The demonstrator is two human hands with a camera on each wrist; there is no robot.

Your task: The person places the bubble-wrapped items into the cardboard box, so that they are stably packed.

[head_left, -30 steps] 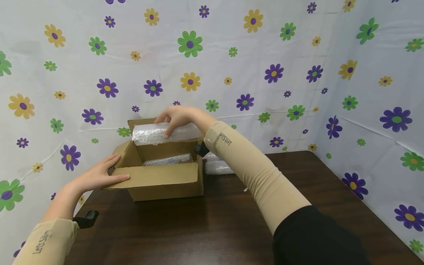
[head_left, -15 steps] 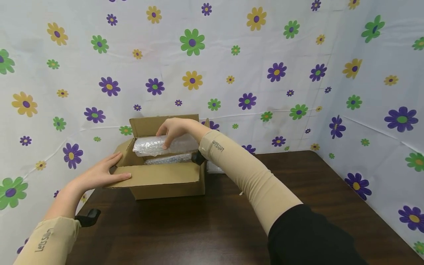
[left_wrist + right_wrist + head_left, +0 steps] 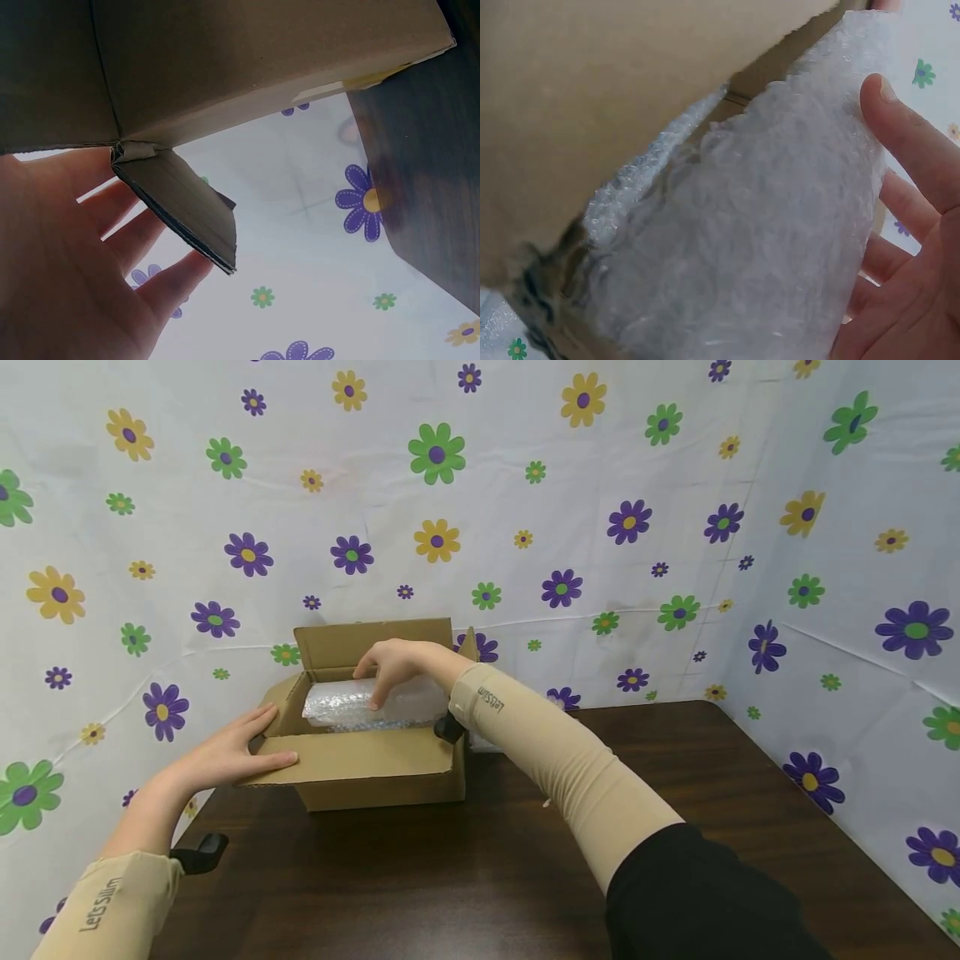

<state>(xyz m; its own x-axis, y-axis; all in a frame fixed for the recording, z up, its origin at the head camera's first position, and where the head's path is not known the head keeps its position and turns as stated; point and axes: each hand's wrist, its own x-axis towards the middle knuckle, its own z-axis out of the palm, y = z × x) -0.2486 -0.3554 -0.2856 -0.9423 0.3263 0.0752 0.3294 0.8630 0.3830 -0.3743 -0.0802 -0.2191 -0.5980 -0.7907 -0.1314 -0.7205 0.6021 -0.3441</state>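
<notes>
Left hand (image 3: 75, 255) touching cardboard flap (image 3: 184, 202), flowered cloth (image 3: 300, 232)

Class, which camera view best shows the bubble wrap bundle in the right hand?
Right wrist: the bubble wrap bundle fills much of the picture, its texture close up. The head view shows it smaller, partly covered by the right hand; the left wrist view misses it.

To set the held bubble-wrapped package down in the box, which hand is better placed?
Likely the right hand: it grips the package at the open box, while the left hand touches the flaps.
</notes>
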